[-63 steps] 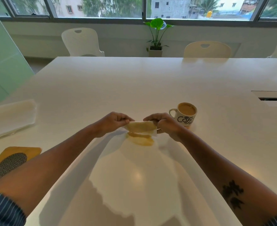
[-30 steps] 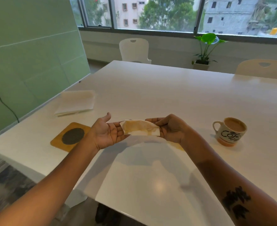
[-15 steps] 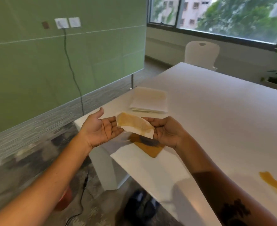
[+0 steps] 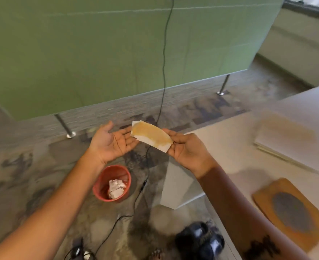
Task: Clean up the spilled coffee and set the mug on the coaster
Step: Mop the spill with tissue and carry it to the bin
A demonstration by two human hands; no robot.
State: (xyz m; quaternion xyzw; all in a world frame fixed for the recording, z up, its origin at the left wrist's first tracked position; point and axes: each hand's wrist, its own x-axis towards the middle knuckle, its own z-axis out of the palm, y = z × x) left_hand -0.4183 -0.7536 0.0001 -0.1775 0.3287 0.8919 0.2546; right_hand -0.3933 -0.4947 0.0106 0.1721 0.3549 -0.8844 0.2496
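A folded tissue [image 4: 151,136], stained brown with coffee, is held out over the floor beyond the table's left end. My right hand [image 4: 188,151] pinches its right end. My left hand [image 4: 111,143] is palm up with fingers spread, its fingertips touching the tissue's left end from below. The coaster [image 4: 290,211], a tan square with a dark oval centre, lies on the white table [image 4: 235,154] at the lower right. The mug and the spill are out of view.
A red bin [image 4: 112,182] with a crumpled white paper inside stands on the floor below my left hand. A stack of clean tissues [image 4: 288,143] lies on the table. A black cable [image 4: 162,76] hangs down the green partition. Dark shoes [image 4: 200,239] sit under the table's edge.
My view has swung left, away from the mug and spill, toward the floor and bin. Both hands carried the stained tissue off the table; my left hand opened flat.
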